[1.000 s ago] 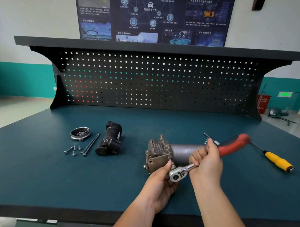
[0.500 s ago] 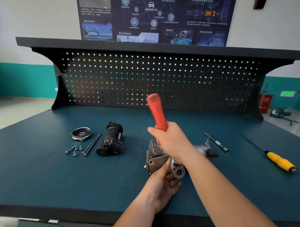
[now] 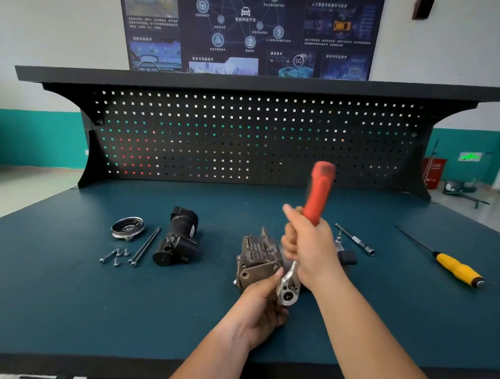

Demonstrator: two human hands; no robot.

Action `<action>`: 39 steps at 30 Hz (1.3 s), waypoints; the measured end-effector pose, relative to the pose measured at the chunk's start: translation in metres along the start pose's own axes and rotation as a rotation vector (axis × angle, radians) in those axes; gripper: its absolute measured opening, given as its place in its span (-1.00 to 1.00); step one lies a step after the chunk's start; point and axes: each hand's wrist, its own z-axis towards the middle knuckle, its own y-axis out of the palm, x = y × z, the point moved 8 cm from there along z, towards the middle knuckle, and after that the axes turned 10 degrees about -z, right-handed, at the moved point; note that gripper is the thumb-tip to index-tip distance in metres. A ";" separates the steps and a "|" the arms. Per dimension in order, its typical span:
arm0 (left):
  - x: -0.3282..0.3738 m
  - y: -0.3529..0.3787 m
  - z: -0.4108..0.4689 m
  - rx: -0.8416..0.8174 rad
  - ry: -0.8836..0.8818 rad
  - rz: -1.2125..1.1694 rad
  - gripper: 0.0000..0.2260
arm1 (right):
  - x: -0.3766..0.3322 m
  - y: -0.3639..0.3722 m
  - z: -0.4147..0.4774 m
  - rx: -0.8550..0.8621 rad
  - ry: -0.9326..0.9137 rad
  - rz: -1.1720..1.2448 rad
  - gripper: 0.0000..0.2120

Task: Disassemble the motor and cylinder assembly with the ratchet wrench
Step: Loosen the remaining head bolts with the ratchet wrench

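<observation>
Teal bench (image 3: 62, 295), black pegboard (image 3: 241, 138) behind, poster (image 3: 252, 33) on wall. Two long bolts (image 3: 146, 245), four small screws (image 3: 116, 262), one screwdriver (image 3: 455, 268). Grip: right hand (image 3: 313, 249) wraps ratchet wrench (image 3: 318, 192) handle; left hand (image 3: 258, 308) grips assembly (image 3: 258, 257).

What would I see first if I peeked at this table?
The ratchet wrench stands out: bright red handle up in the right hand, silver head at the grimy metal assembly the left hand holds. A yellow-handled screwdriver lies far right; a black motor part and loose bolts lie left.
</observation>
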 end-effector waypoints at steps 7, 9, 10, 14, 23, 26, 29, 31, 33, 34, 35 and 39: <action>-0.002 0.000 0.000 0.033 0.053 -0.028 -0.83 | 0.032 -0.064 -0.017 0.409 0.016 0.426 -0.63; -0.001 -0.002 0.000 0.039 0.062 -0.027 -0.83 | 0.033 -0.065 -0.020 0.428 -0.024 0.413 -0.64; 0.000 -0.002 -0.001 0.041 0.066 -0.030 -0.83 | 0.030 -0.062 -0.020 0.417 -0.048 0.386 -0.64; -0.001 -0.001 -0.001 0.030 0.072 -0.048 -0.83 | 0.008 -0.034 -0.010 0.253 -0.085 0.188 -0.65; 0.000 0.002 -0.003 -0.007 0.049 -0.042 -0.86 | -0.006 0.055 -0.001 -0.293 -0.164 -0.713 -0.66; 0.000 0.001 -0.003 0.002 0.058 -0.014 -0.82 | 0.000 0.068 -0.007 -0.383 -0.201 -0.855 -0.60; 0.002 -0.001 -0.004 0.012 0.083 -0.016 -0.75 | -0.001 0.060 -0.008 -0.334 -0.218 -0.781 -0.59; 0.003 -0.002 -0.004 0.025 0.102 -0.025 -0.72 | -0.002 0.048 -0.007 -0.267 -0.193 -0.610 -0.63; 0.004 -0.002 -0.004 0.035 0.106 -0.040 -0.76 | -0.002 0.031 -0.006 -0.184 -0.138 -0.366 -0.67; 0.004 -0.002 -0.004 0.036 0.101 -0.044 -0.81 | -0.002 0.021 -0.005 -0.129 -0.111 -0.237 -0.69; 0.003 -0.001 -0.004 0.034 0.095 -0.045 -0.85 | -0.002 0.010 -0.004 -0.060 -0.089 -0.113 -0.70; 0.001 0.000 -0.003 0.024 0.083 -0.049 -0.84 | 0.012 -0.040 -0.004 0.254 -0.015 0.276 -0.64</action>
